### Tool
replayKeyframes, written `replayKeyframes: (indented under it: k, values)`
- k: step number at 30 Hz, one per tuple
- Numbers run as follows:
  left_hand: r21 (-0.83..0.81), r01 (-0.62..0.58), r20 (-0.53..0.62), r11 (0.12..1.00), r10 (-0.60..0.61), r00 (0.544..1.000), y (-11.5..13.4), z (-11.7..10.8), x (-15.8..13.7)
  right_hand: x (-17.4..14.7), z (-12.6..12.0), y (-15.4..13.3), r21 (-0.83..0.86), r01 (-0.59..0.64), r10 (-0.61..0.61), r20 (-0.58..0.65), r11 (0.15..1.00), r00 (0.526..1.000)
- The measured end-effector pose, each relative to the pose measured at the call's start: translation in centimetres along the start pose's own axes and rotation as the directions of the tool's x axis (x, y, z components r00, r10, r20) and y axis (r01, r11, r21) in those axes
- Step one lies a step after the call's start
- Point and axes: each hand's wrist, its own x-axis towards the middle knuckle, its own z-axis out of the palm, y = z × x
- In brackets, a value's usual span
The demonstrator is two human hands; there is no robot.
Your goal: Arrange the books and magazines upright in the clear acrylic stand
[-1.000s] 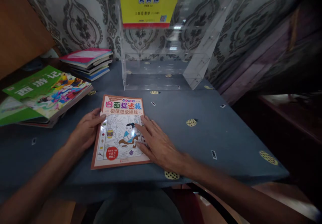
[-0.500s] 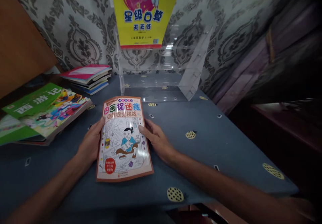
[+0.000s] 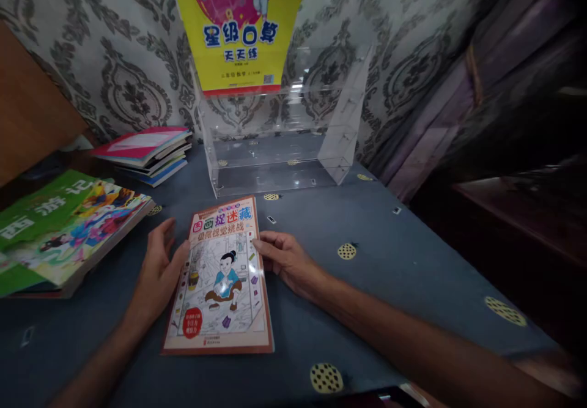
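A thin orange-bordered picture book (image 3: 219, 267) lies at a slight tilt in front of me, its cover showing a seated cartoon figure in blue and brown. My right hand (image 3: 288, 261) grips its right edge, thumb on the cover and fingers curled at the side and underneath. At the left edge is my left hand (image 3: 158, 267), open, with thumb and fingers spread apart. Its thumb is beside the cover's edge; whether it touches I cannot tell. Beyond the book stands a clear acrylic rack (image 3: 275, 169) with a yellow workbook (image 3: 241, 59) upright in its upper tier.
On the left, a thick green picture book (image 3: 59, 224) lies on other books. Behind it is a stack of books (image 3: 147, 148) with a pink cover on top. A blue cloth with pineapple prints covers the table (image 3: 389, 298). Patterned curtains (image 3: 142, 84) hang behind the rack.
My left hand has loosened from the book's left edge, its fingers spreading away. My right hand still holds the right edge. The camera view has shifted, so everything sits lower and further left.
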Motion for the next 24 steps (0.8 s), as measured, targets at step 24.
replayKeyframes:
  k: [24]
  values:
    - [-0.061,0.212,0.640,0.975,-0.125,0.758,4.9,2.0,-1.3,-1.3,0.5,1.6,-0.183,0.111,-0.058,0.274,0.977,0.960]
